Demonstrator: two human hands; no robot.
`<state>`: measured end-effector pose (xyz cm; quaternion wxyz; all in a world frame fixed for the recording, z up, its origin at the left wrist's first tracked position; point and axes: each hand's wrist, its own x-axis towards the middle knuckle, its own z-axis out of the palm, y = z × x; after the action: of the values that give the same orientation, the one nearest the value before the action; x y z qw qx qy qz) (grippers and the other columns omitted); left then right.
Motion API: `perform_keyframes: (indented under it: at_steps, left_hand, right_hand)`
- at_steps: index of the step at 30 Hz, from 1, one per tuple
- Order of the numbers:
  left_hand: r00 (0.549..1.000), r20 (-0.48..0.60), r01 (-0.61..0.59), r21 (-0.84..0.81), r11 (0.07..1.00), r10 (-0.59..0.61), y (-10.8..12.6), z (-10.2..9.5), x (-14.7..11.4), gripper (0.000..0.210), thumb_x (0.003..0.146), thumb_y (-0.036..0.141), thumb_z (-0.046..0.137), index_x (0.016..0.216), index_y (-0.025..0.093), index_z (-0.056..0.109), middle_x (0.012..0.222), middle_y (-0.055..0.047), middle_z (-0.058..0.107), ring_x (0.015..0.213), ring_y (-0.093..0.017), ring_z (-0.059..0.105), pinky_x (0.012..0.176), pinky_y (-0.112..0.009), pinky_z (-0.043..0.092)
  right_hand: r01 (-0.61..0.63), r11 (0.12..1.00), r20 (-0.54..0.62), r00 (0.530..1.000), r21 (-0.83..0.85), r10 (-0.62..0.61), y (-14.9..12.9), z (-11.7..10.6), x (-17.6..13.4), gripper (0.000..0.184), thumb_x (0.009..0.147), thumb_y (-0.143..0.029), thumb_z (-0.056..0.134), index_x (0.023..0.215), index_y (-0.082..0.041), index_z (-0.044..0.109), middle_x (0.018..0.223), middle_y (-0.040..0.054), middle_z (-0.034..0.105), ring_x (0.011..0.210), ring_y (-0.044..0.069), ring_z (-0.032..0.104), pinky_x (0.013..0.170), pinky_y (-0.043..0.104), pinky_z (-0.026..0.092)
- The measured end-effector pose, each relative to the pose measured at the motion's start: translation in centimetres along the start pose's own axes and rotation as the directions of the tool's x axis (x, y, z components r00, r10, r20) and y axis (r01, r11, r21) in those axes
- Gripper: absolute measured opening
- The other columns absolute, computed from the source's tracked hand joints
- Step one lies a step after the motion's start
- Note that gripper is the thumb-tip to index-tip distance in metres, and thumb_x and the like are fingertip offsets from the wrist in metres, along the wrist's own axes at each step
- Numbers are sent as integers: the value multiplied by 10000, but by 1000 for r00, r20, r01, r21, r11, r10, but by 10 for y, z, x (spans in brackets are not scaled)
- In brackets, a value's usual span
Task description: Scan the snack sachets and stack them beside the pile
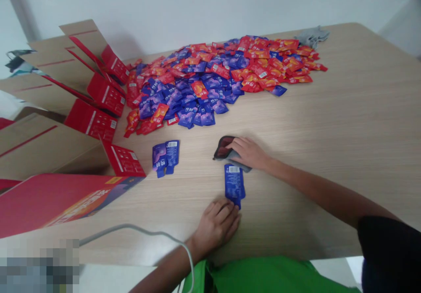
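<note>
My right hand (248, 152) lies on a small grey-and-black pouch (225, 147). Its fingers are closed over the pouch's edge, where a dark reddish inside shows. Just below the pouch are blue sachets (233, 182), overlapping, the top one with its barcode and printed text up. My left hand (219, 223) rests on the table with curled fingers, their tips at the narrow lower end of these sachets. Two more blue sachets (165, 156) lie side by side to the left, one showing a purple picture and the other a barcode.
A large heap of red-orange and blue sachets (210, 78) spreads along the back of the table (329, 152). Several open red cardboard boxes (95, 122) stand at the left. A grey cloth (312, 36) lies at the back right. A pale cable (141, 228) crosses the front left.
</note>
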<state>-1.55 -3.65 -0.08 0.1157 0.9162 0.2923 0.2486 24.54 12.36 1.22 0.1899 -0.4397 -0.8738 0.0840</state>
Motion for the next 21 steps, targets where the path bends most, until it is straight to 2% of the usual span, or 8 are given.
perform_keyframes:
  at_steps: [2,5,7,9,11,13,16,21]
  left_hand:
    - [1000,-14,1,-2,1000,-1,0,0,0,264,980,211,713,1240,170,725,1091,-84,770,1114,-249,704,968,-391,611]
    - [1000,-24,5,-11,1000,-5,1,0,0,249,994,227,694,1235,172,729,1087,-82,771,1102,-245,704,961,-386,613]
    - [1000,-18,6,-6,1000,-6,1,-1,1,238,998,234,685,1222,172,736,1083,-87,768,1090,-245,706,960,-391,616]
    - [1000,3,9,2,1000,-9,0,-1,1,193,997,226,679,1170,189,754,1050,-81,766,1017,-229,716,928,-382,626]
    - [1000,22,11,-1,1000,-11,0,0,1,165,994,211,674,1134,200,762,1029,-74,764,971,-214,719,905,-372,631]
    - [1000,22,14,-13,1000,-13,0,0,0,184,992,205,676,1160,190,752,1047,-77,766,1006,-219,718,928,-378,627]
    - [1000,2,11,-15,1000,-11,0,-1,1,241,995,219,682,1226,170,728,1096,-86,769,1088,-244,708,964,-401,620]
    - [1000,-12,17,-5,1000,-18,1,-2,2,221,993,213,688,1209,181,729,1060,-75,772,1071,-236,712,924,-390,630]
  right_hand:
    - [-64,998,-99,993,-25,61,5,-15,10,355,969,-307,678,1302,-194,633,1236,150,682,1151,335,619,982,502,503]
    - [-76,995,-249,964,62,89,-16,-28,-3,403,1009,-383,614,1364,-193,590,1254,160,679,1179,326,613,1010,488,498]
    - [36,992,-202,979,124,-11,-42,-24,-25,436,1011,-438,610,1373,-197,579,1253,146,686,1161,306,623,1000,461,508]
    - [158,977,-49,987,141,-153,-66,-12,-49,411,994,-455,643,1324,-212,611,1220,113,702,1106,288,638,970,444,521]
    - [190,972,61,978,141,-200,-76,4,-63,372,971,-434,687,1273,-223,641,1193,91,710,1081,280,639,963,443,525]
    - [155,978,82,982,142,-168,-70,17,-63,399,935,-427,739,1264,-220,650,1201,94,704,1104,285,631,965,448,528]
    - [77,990,35,996,116,-82,-38,22,-39,453,907,-404,776,1291,-203,642,1225,120,688,1144,299,623,982,470,527]
    - [-32,999,-60,998,-12,31,0,-8,8,371,965,-319,689,1310,-195,636,1244,141,678,1153,332,622,990,496,517]
